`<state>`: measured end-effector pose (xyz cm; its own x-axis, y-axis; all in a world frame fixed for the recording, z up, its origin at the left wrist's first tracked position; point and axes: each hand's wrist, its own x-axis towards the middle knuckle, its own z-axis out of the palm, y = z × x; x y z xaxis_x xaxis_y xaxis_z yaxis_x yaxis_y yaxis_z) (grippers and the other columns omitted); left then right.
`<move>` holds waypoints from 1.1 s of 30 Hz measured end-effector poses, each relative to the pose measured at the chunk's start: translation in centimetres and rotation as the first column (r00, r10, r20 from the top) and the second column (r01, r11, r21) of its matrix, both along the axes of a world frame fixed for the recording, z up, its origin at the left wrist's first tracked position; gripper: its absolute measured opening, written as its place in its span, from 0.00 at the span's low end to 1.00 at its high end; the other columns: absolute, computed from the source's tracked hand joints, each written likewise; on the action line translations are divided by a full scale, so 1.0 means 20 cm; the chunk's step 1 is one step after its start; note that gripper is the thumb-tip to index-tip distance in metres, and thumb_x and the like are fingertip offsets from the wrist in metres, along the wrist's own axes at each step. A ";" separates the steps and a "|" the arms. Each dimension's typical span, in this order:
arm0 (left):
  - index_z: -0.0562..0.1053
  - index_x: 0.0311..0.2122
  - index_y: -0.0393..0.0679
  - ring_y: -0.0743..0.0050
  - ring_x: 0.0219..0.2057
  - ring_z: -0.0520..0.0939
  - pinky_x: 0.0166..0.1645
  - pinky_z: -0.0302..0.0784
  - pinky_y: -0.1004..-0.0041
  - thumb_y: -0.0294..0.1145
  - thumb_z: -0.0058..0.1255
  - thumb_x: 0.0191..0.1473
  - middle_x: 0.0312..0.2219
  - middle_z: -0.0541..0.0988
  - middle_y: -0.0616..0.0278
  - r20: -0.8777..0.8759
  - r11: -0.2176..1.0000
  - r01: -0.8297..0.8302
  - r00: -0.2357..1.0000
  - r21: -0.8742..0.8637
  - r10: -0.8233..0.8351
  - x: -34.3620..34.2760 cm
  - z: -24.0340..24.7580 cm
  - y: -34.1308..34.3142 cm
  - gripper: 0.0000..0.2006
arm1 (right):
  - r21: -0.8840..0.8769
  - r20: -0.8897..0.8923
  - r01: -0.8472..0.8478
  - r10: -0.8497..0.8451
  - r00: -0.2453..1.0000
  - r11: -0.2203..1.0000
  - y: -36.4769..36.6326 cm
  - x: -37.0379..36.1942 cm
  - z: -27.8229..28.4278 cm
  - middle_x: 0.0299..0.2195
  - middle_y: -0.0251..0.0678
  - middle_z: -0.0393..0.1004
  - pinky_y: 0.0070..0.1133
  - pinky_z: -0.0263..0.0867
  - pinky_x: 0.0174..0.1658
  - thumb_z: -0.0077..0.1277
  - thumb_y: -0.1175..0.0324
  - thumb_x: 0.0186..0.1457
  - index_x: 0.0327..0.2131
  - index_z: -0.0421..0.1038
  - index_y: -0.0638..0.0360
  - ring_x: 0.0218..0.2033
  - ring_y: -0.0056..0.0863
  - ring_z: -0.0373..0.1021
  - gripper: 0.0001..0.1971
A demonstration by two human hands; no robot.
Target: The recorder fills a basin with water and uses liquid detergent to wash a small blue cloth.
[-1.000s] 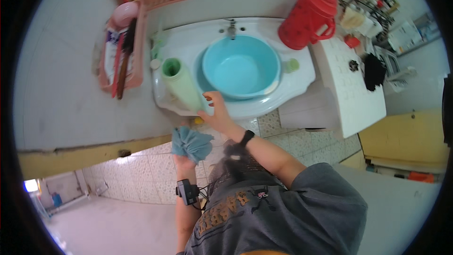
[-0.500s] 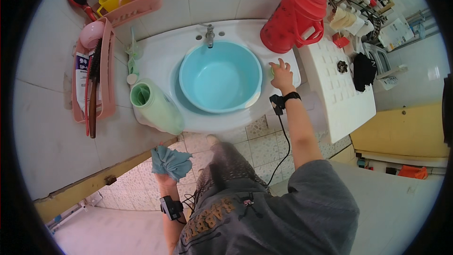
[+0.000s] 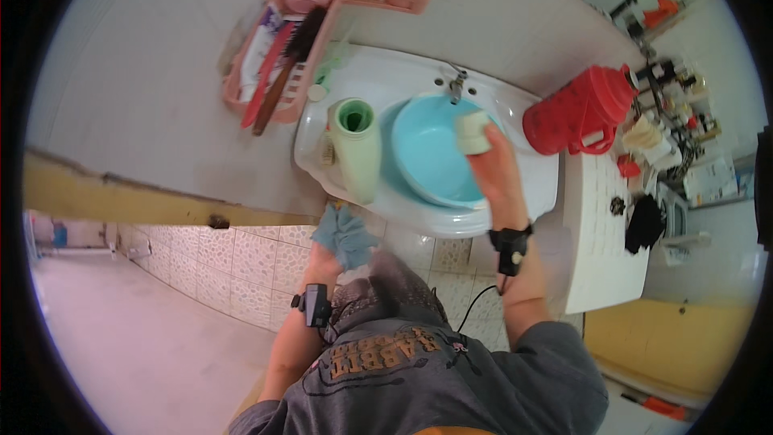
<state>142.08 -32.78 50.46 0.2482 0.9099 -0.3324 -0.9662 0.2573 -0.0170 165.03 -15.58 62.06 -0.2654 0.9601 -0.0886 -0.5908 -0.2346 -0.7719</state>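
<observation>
My right hand (image 3: 499, 167) grips a pale cream-green cap (image 3: 473, 132) above the light blue basin (image 3: 427, 157), which sits in the white washbasin (image 3: 398, 62). At the washbasin's left end stands a pale green thermos flask (image 3: 359, 163), its mouth uncovered and darker green inside. My left hand (image 3: 322, 262) is closed on a crumpled blue-grey cloth (image 3: 345, 235), held low in front of the washbasin's edge, below the flask. The cloth hides most of the left fingers.
A red thermos jug (image 3: 576, 109) stands on the washbasin's right end, beside a white ribbed washboard top (image 3: 600, 234). The tap (image 3: 457, 87) rises behind the basin. Pink wall racks (image 3: 322, 36) at the upper left carry brushes and cups.
My right hand has lifted the cap from the washbasin's right edge and brought it left over the basin. The cloth stays in my left hand. The whole view has turned and shifted.
</observation>
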 end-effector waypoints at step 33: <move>0.58 0.20 0.46 0.86 0.14 0.56 0.15 0.52 0.88 0.48 0.49 0.47 0.18 0.56 0.72 0.133 0.990 0.017 0.991 -0.140 0.002 0.07 0.04 -0.03 0.19 | 0.430 0.570 -0.895 -0.805 0.166 0.120 0.03 -0.81 0.46 0.29 0.40 0.71 0.31 0.64 0.33 0.44 0.51 0.46 0.36 0.66 0.55 0.30 0.40 0.68 0.19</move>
<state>143.57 -33.32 51.18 0.3054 0.8543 -0.4205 -0.9509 0.2506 -0.1815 148.77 -15.08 71.25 -0.8663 0.3800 0.3242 0.4317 0.8961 0.1031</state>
